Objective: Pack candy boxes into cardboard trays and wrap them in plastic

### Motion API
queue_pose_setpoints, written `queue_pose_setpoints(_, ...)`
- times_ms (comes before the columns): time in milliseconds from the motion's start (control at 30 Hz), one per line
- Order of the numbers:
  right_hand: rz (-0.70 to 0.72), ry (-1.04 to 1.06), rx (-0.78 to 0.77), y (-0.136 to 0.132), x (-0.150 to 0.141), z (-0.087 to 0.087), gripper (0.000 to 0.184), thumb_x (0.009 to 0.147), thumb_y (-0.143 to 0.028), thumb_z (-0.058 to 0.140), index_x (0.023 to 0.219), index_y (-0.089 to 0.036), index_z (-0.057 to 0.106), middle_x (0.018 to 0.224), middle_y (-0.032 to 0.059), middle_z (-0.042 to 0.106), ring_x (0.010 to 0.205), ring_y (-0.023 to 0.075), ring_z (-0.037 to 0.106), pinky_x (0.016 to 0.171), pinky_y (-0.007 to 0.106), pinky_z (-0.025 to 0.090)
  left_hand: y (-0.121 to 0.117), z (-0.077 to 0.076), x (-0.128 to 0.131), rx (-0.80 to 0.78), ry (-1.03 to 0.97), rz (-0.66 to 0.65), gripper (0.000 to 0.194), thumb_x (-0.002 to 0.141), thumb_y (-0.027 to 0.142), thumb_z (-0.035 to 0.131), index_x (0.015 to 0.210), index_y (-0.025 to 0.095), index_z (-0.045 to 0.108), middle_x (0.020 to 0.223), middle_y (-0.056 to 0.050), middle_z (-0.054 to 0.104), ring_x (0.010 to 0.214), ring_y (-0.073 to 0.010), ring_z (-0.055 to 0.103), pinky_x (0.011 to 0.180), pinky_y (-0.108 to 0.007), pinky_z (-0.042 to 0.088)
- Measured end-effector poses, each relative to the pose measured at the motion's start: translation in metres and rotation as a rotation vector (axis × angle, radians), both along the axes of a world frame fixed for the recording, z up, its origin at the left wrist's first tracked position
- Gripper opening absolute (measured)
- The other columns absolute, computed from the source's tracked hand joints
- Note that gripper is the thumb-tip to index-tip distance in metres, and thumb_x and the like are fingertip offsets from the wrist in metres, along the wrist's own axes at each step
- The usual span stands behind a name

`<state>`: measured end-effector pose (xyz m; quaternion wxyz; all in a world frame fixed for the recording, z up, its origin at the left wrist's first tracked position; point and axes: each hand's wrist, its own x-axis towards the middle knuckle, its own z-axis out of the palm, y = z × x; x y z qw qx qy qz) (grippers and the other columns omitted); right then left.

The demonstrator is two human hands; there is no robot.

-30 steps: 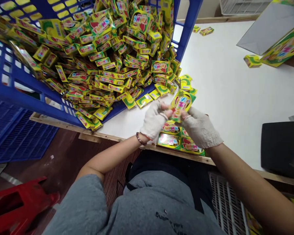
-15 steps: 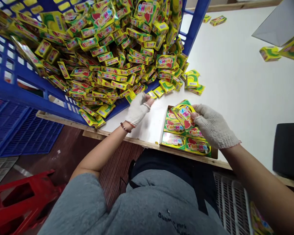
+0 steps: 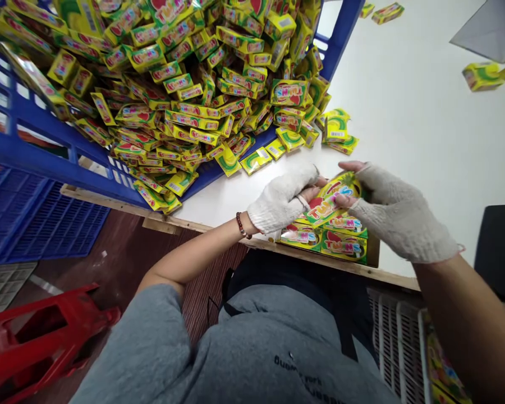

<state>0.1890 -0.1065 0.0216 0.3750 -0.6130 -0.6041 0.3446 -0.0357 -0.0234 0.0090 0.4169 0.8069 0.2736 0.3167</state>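
Note:
Both my hands wear white fingerless gloves. My left hand (image 3: 283,199) and my right hand (image 3: 393,210) pinch the two ends of one small yellow-green candy box (image 3: 330,201) and hold it just above a shallow carton (image 3: 372,251) at the table's near edge. Rows of the same yellow boxes (image 3: 344,246) lie flat inside that carton. A large heap of identical boxes (image 3: 185,95) spills out of a tipped blue plastic crate (image 3: 29,154) to the left, a short way beyond my left hand.
Loose boxes (image 3: 334,130) lie on the white table (image 3: 412,129) behind my hands, more at the far right (image 3: 482,76). A black object (image 3: 499,252) sits at the right edge. A red stool (image 3: 37,339) and blue crate lids (image 3: 33,224) are on the floor, left.
My left hand reached to the pile's edge while my right hand laid a box in the carton. Now both hands are together again, gripping a box above the carton.

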Motion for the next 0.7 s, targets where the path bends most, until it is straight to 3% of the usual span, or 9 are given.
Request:
queue_pose_setpoints(100, 0.003, 0.034, -0.173, -0.006, 0.004, -0.014, 0.044, 0.092, -0.064, 0.074, 0.122, -0.032, 0.068, 0.11, 0.008, 0.078, 0.091, 0.032, 0.074, 0.069, 0.046, 0.065, 0.008, -0.014, -0.011, 0.12, 0.179, 0.069, 0.015, 0.108, 0.03, 0.062, 0.113, 0.022, 0.072, 0.112, -0.008, 0.076, 0.103, -0.025, 0.072, 0.098, -0.04, 0.059)
queue_pose_setpoints(200, -0.078, 0.01, -0.245, -0.018, -0.006, -0.042, 0.045, 0.09, -0.062, 0.074, 0.116, -0.027, 0.064, 0.079, 0.0004, 0.068, 0.064, 0.0242, 0.064, 0.053, 0.038, 0.054, 0.032, -0.034, -0.039, 0.265, 0.534, 0.383, 0.026, 0.1, 0.037, 0.075, 0.119, 0.019, 0.07, 0.128, -0.014, 0.071, 0.118, -0.0322, 0.069, 0.103, -0.046, 0.059)
queue_pose_setpoints(300, -0.055, -0.077, -0.16, -0.03, -0.024, -0.069, 0.032, 0.093, -0.054, 0.069, 0.107, -0.025, 0.066, 0.069, -0.0012, 0.061, 0.061, 0.023, 0.058, 0.056, 0.037, 0.05, 0.059, -0.052, -0.069, 0.28, 0.893, 0.687, 0.046, 0.093, 0.038, 0.082, 0.133, 0.019, 0.068, 0.145, -0.02, 0.064, 0.129, -0.0393, 0.065, 0.106, -0.05, 0.058)
queue_pose_setpoints(400, 0.018, -0.229, 0.016, -0.036, -0.038, -0.083, 0.018, 0.094, -0.043, 0.066, 0.089, -0.026, 0.068, 0.084, 0.0069, 0.072, 0.078, 0.0267, 0.066, 0.072, 0.041, 0.054, 0.077, -0.067, -0.085, 0.309, 1.045, 0.765, 0.055, 0.096, 0.033, 0.078, 0.148, 0.02, 0.063, 0.162, -0.023, 0.056, 0.144, -0.0436, 0.058, 0.117, -0.053, 0.053)
queue_pose_setpoints(567, 0.121, -0.396, 0.16, -0.035, -0.035, -0.085, 0.021, 0.096, -0.039, 0.066, 0.083, -0.025, 0.074, 0.092, 0.0107, 0.074, 0.088, 0.0295, 0.069, 0.079, 0.045, 0.056, 0.088, -0.078, -0.097, 0.331, 1.005, 0.709, 0.048, 0.103, 0.021, 0.058, 0.15, 0.019, 0.066, 0.16, -0.022, 0.061, 0.144, -0.0417, 0.061, 0.118, -0.053, 0.054)
queue_pose_setpoints(700, 0.021, -0.296, 0.183, -0.027, -0.024, -0.081, 0.022, 0.097, -0.045, 0.068, 0.103, -0.026, 0.079, 0.105, 0.0122, 0.077, 0.099, 0.033, 0.073, 0.088, 0.053, 0.063, 0.089, -0.073, -0.112, 0.298, 0.591, 0.819, 0.038, 0.104, 0.022, 0.056, 0.139, 0.021, 0.072, 0.143, -0.016, 0.075, 0.141, -0.0346, 0.067, 0.125, -0.048, 0.053)
